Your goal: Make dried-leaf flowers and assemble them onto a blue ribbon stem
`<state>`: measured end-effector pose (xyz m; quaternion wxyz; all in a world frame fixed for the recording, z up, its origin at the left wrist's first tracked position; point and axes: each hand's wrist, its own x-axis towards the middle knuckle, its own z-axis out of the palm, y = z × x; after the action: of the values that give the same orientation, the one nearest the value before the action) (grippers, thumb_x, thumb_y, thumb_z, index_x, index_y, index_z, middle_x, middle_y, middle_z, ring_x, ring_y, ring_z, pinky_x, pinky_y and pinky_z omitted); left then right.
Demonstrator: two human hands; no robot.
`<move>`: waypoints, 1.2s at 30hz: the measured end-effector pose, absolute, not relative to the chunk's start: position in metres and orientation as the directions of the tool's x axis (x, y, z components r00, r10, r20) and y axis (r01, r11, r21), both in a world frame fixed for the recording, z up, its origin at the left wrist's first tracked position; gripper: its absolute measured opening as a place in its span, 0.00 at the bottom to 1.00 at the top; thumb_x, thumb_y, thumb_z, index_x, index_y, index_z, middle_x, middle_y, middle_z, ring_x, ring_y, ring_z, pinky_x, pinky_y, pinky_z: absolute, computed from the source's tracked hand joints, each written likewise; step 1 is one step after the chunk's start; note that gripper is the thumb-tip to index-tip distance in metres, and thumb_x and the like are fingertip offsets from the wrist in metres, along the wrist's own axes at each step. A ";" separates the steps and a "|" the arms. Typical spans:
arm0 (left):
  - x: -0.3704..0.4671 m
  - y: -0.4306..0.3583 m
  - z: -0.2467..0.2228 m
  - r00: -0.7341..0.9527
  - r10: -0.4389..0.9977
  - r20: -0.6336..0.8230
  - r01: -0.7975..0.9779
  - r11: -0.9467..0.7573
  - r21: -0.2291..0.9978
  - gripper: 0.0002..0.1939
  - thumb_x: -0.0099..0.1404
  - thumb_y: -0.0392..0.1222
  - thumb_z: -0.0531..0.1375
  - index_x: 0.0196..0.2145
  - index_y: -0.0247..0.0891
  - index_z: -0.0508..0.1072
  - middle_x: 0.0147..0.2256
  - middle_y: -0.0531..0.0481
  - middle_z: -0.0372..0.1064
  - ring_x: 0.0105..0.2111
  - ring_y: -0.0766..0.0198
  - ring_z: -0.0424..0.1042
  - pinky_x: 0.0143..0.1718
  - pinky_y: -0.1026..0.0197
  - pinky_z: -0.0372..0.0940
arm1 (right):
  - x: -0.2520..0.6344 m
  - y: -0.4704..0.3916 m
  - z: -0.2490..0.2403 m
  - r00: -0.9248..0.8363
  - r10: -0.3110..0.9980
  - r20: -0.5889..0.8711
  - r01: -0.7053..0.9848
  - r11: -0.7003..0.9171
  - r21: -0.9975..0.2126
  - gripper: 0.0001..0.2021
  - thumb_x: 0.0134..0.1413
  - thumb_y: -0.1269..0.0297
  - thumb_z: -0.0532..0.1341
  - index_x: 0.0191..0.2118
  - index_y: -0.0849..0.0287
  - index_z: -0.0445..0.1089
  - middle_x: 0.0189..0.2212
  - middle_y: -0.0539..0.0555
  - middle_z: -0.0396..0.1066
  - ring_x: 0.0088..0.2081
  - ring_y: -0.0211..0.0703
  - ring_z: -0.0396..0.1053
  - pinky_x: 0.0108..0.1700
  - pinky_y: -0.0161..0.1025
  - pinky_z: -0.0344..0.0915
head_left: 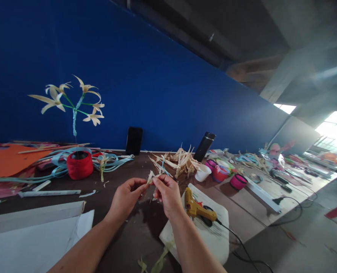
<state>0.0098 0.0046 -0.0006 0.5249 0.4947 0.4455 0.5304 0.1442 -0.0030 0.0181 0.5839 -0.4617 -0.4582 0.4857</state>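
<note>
Across the upper left and centre of the frame, blue wall [145,83]; below it, dark table [123,235] running off to the right. Lower left: white board [23,235]. Lower right of centre: white pad [210,242] with yellow glue gun [195,206] lying on it, cord trailing toward the bottom edge. Upper left: made flower spray [75,113], pale petals on green stems, upright against the wall. Centre, beyond the hands: loose heap of dry husks [184,161], black bottle [204,147] leaning just behind it, white cup [202,173] at its right. Left of centre: red spool [80,170] amid blue ribbon.

Mid-frame, left hand [128,195] and right hand [168,191] are both closed in fingertip pinches on one pale strip [150,176], held up over the table, fingertips nearly meeting. Step looks like hand-shaping or joining a small husk piece; exact fold hidden by fingers. Glue gun is untouched. Next move seems to call for a light, steady pinch, one hand anchoring while the other adjusts; piece looks thin, could tear or spring open if pulled hard.
</note>
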 end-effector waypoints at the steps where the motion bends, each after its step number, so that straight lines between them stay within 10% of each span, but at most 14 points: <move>1: 0.010 0.004 0.000 0.043 0.998 0.055 -0.116 -0.050 0.992 0.19 0.48 0.51 0.66 0.34 0.35 0.75 0.19 0.56 0.68 0.19 0.70 0.63 0.23 0.68 0.58 | 0.144 -0.003 0.018 0.107 0.990 0.088 -0.143 0.103 -0.984 0.09 0.47 0.61 0.62 0.28 0.62 0.67 0.23 0.48 0.71 0.13 0.25 0.58 0.12 0.23 0.47; 24: 0.009 0.008 -0.008 0.007 1.000 0.000 -0.169 0.001 0.986 0.17 0.45 0.50 0.67 0.30 0.35 0.77 0.22 0.53 0.72 0.22 0.68 0.69 0.28 0.66 0.65 | 0.145 0.000 0.011 0.132 0.983 0.131 -0.122 0.147 -0.982 0.10 0.46 0.59 0.63 0.28 0.61 0.68 0.12 0.43 0.62 0.12 0.28 0.56 0.12 0.24 0.46; 36: 0.009 0.006 -0.003 0.042 0.998 -0.043 -0.246 0.052 0.968 0.20 0.43 0.50 0.68 0.32 0.35 0.78 0.25 0.51 0.74 0.23 0.67 0.69 0.30 0.64 0.67 | 0.144 -0.004 0.016 0.123 0.982 0.141 -0.139 0.157 -0.978 0.10 0.47 0.59 0.63 0.29 0.62 0.69 0.24 0.49 0.71 0.14 0.26 0.57 0.12 0.24 0.47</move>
<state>0.0092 0.0062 -0.0030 0.5792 0.4306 0.4367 0.5371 0.1438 -0.0038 0.0161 0.5991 -0.4500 -0.4687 0.4679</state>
